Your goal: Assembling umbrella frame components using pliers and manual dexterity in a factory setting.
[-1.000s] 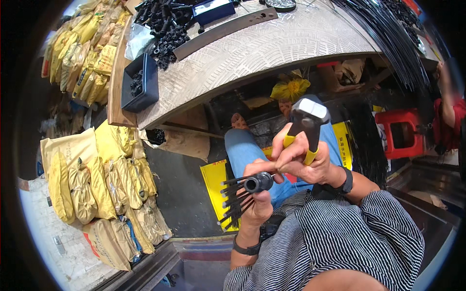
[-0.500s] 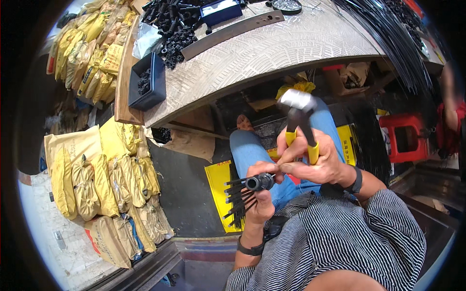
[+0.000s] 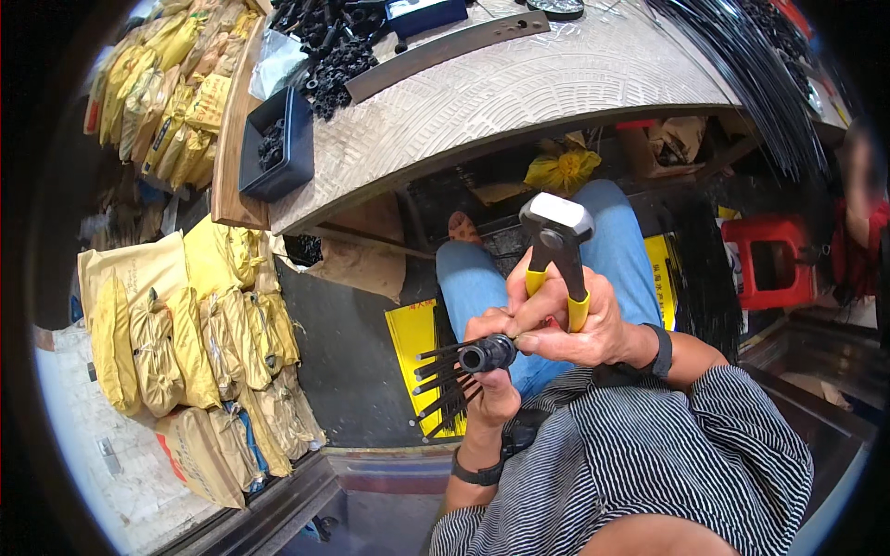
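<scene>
My left hand (image 3: 496, 398) is closed around a black ribbed tubular fitting (image 3: 484, 355), whose round open end points left. Several thin black rods (image 3: 443, 382) fan out beside the fitting, next to the same hand's fingers. In my right hand (image 3: 598, 320) are end-cutting pliers (image 3: 559, 232) with yellow grips, held head up. The thumb and fingertips of that hand also pinch together at the fitting's far end, against my left fingers. What lies between those fingertips is too small to make out.
Ahead is a table (image 3: 519, 102) with black parts, a metal bar (image 3: 445, 57) and a dark blue bin (image 3: 278, 153). Wrapped yellow bundles (image 3: 195, 343) lie at left. Long black rods (image 3: 742, 83) overhang the table's right side. A red stool (image 3: 765, 264) stands near another person (image 3: 862, 204).
The pliers, blurred before, are now sharp, and their head sits a little lower and farther left. Both hands have shifted slightly left, still together at the fitting.
</scene>
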A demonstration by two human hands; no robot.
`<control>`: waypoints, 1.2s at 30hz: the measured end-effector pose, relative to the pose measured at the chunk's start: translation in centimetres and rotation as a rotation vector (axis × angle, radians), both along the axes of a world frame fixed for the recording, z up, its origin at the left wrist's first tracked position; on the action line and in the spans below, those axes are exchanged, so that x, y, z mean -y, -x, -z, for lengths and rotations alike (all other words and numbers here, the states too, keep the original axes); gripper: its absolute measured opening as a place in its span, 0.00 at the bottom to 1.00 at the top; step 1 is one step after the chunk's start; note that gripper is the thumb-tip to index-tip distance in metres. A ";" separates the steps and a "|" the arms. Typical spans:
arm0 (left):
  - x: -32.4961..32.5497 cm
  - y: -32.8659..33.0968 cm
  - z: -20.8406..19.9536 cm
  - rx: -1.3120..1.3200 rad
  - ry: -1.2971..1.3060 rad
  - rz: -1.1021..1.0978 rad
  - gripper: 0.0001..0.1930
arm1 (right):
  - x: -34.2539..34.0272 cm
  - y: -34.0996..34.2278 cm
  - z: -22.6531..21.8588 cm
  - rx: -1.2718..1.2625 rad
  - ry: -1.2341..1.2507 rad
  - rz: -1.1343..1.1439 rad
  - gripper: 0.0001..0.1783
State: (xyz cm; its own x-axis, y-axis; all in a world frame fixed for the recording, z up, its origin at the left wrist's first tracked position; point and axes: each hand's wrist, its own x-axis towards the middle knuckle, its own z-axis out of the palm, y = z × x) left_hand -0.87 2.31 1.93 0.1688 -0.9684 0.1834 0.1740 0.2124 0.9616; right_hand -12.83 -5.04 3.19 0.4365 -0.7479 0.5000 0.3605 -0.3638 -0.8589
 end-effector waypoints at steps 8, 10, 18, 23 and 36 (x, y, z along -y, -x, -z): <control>-0.2 -0.5 0.3 -0.010 -0.009 0.047 0.34 | -0.5 -0.1 0.5 -0.005 -0.023 -0.005 0.08; -0.3 -0.6 0.4 -0.020 -0.031 0.035 0.34 | -0.5 -0.2 0.6 -0.030 -0.037 -0.004 0.08; -0.3 -0.8 0.2 0.067 -0.041 0.023 0.34 | -0.3 -0.4 0.3 -0.052 0.031 0.017 0.09; 0.0 -1.0 1.1 0.160 -0.025 -0.057 0.33 | 0.5 -1.2 0.3 -0.056 0.043 0.002 0.09; 0.8 -3.3 1.1 0.047 0.018 -0.023 0.36 | 3.4 4.6 -3.6 -1.085 1.131 0.073 0.09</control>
